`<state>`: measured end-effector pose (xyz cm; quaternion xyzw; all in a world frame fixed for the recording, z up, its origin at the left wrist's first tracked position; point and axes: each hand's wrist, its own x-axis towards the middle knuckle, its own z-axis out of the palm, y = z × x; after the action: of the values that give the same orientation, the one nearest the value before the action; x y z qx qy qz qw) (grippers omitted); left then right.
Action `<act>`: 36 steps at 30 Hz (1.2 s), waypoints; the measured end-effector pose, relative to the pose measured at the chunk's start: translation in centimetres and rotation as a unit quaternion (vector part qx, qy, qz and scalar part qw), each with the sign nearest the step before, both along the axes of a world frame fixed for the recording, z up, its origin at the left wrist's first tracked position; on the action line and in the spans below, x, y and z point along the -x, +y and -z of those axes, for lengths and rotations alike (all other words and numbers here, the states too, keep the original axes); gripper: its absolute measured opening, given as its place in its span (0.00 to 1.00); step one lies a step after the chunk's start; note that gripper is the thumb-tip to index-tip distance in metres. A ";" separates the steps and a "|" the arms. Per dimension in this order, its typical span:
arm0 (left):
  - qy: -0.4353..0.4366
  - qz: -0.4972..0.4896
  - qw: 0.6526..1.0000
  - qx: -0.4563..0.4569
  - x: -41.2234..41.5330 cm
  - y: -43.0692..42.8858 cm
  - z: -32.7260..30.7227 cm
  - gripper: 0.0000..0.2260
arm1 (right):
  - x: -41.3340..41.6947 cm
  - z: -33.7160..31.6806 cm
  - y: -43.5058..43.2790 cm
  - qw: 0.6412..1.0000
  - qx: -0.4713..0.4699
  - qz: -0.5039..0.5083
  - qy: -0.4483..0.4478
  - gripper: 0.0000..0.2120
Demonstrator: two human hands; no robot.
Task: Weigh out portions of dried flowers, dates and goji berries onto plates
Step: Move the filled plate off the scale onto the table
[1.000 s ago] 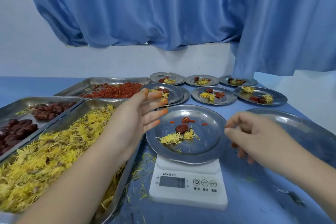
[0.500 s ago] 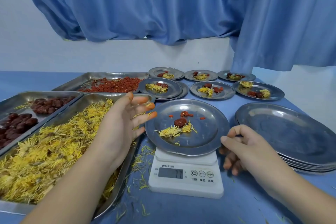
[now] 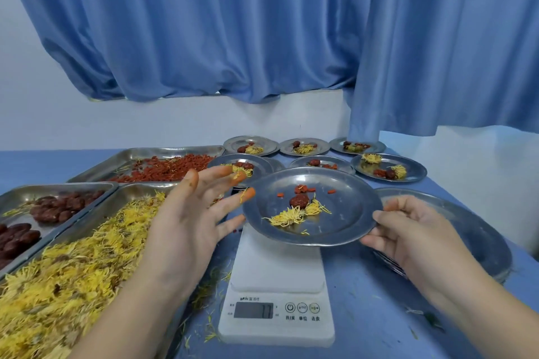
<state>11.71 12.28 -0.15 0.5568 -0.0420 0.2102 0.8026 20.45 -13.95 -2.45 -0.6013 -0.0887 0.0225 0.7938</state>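
Blue surface (image 3: pixel 379 315): right hand (image 3: pixel 408 230) grip pinching filled plate (image 3: pixel 344 213) off scale (image 3: pixel 277 285); left hand (image 3: pixel 186 218) spread, empty. Next, prob. park it w/ finished plates.

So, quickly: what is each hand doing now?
Left hand: open, fingers spread, holding nothing.
Right hand: closed on the rim of the portioned plate.

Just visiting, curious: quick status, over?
Right hand grips filled plate rim above scale. Left hand open beside it. Six filled plates beyond.
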 end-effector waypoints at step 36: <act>0.027 0.044 0.959 0.277 -14.5 -1.6 -1.0 0.28 | -20.7 -6.3 3.7 0.989 -0.052 0.131 0.039 0.09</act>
<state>26.23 10.64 0.83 0.3154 0.0154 0.1628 0.9348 41.17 -10.28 3.83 -0.5640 0.0209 -0.0632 0.8231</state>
